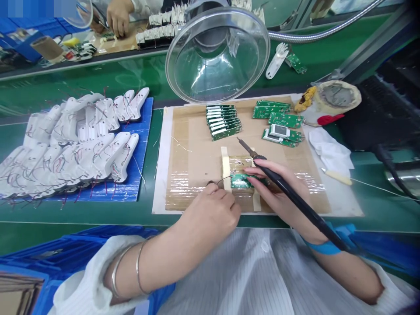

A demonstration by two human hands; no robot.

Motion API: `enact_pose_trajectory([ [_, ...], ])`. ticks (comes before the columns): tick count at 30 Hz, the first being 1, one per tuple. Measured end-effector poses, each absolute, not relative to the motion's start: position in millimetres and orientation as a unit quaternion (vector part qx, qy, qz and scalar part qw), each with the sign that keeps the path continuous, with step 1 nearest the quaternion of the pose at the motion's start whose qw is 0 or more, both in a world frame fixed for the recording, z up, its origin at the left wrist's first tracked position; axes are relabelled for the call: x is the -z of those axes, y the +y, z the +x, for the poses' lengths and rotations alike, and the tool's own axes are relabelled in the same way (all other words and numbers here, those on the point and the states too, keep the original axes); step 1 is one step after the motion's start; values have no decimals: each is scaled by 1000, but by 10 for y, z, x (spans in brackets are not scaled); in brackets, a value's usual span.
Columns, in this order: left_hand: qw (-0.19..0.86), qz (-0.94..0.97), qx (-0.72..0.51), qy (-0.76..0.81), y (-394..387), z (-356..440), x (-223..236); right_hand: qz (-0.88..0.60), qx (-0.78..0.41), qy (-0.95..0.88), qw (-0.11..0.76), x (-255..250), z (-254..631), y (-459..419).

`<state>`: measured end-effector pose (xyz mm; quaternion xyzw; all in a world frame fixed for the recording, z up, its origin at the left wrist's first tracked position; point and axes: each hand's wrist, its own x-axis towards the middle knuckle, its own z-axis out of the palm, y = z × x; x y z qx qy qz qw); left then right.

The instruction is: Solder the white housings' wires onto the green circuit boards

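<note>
My left hand (213, 208) is closed beside the taped block, its fingertips pinched on a thin dark wire (223, 179) that curves to a small green circuit board (240, 181). The board lies between cream strips on the cardboard. My right hand (282, 192) holds a black soldering iron (292, 199) slantwise, with its bare tip pointing up and left, clear of the board. Thumb and fingertips of that hand reach the board's right end, which they partly hide.
White plastic housings (75, 157) with wires crowd a blue sheet at left. Boards stand in a stacked row (225, 122), with more boards (278, 118) at right. A clear round hood (218, 54) hangs overhead. A tweezer-like tool (337, 176) lies right. Another person's hand (118, 18) works beyond.
</note>
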<state>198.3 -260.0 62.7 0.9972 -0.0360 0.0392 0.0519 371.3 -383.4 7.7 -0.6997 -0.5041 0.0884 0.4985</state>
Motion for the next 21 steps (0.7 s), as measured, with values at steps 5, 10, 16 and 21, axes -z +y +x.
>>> enact_pose_trajectory([
  [5,32,989,-119,83,-2436,1946,-523,-704,-82,-497,500,-146,3696,-3875],
  [10,171,918,-314,171,-2446,1975,-174,-722,8,-426,545,-183,3798,-3905],
  [16,158,910,-338,181,-2550,1968,-51,-660,95,-364,651,-238,3963,-3748],
  [21,172,913,-317,189,-2528,1959,-100,-636,13,-385,668,-236,3955,-3810],
])
